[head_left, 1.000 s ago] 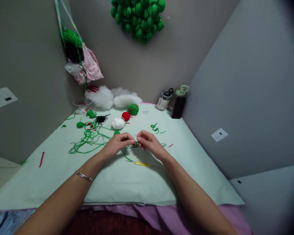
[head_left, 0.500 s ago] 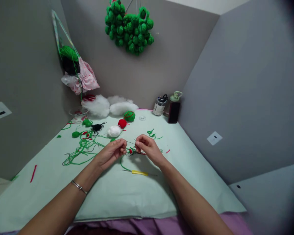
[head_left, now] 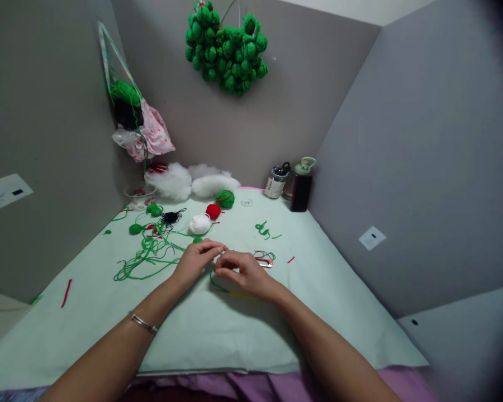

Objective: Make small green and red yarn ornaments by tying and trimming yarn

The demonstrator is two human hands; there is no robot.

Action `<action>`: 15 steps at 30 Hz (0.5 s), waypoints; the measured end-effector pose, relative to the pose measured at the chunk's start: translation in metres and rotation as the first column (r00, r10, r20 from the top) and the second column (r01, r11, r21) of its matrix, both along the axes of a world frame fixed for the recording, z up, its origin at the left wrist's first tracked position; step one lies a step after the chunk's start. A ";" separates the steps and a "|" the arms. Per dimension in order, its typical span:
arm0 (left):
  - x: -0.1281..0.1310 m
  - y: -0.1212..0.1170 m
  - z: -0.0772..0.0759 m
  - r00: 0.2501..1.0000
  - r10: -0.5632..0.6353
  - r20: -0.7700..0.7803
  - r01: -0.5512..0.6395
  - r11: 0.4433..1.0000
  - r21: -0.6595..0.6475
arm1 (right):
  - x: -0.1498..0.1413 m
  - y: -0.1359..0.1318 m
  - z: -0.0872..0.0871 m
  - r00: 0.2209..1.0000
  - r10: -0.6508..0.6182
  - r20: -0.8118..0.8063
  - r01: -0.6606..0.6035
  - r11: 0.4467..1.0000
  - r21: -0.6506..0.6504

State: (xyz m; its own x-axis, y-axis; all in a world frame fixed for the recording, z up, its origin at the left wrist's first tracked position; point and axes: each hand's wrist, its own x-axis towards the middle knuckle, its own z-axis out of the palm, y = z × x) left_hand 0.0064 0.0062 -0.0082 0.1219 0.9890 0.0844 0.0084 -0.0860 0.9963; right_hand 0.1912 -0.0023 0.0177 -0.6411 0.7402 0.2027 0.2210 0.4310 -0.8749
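1. Left hand (head_left: 196, 261) and right hand (head_left: 248, 273) come close together, fingers curled, perhaps to steady something small; how closed, or on what, I cannot tell.
2. Green strand (head_left: 215, 283) curves below on the worktop (head_left: 193, 340), near the yellow hook (head_left: 242, 295).
3. White ball (head_left: 200, 224) sits beyond, probably leaving room.

We see the left hand (head_left: 199, 261) and the right hand (head_left: 245, 272) close together at centre, fingers bent; what they pinch is too small for us to tell. Just below lies a yellow handle (head_left: 241, 295). Left of centre we note tangled green yarn (head_left: 145, 255); above the hands, a white ball (head_left: 200, 224) and a red ball (head_left: 213, 211). At upper centre hangs a green cluster (head_left: 232, 56).
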 end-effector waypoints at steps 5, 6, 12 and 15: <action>-0.001 -0.004 0.001 0.938 -0.037 -0.345 0.126 0.962 0.240 | 0.007 0.010 0.002 0.982 -0.093 -0.167 0.052 0.970 -0.236; -0.001 -0.004 0.001 0.928 -0.057 -0.369 0.153 0.959 0.238 | 0.010 0.014 0.001 0.974 -0.116 -0.195 0.058 0.958 -0.280; 0.001 -0.002 -0.003 0.940 -0.049 -0.337 0.116 0.976 0.182 | 0.018 0.028 -0.003 0.949 -0.224 -0.223 0.115 0.902 -0.415; 0.001 -0.001 -0.004 0.959 -0.016 -0.282 0.066 0.983 0.169 | 0.018 0.026 -0.001 0.948 -0.222 -0.226 0.114 0.904 -0.413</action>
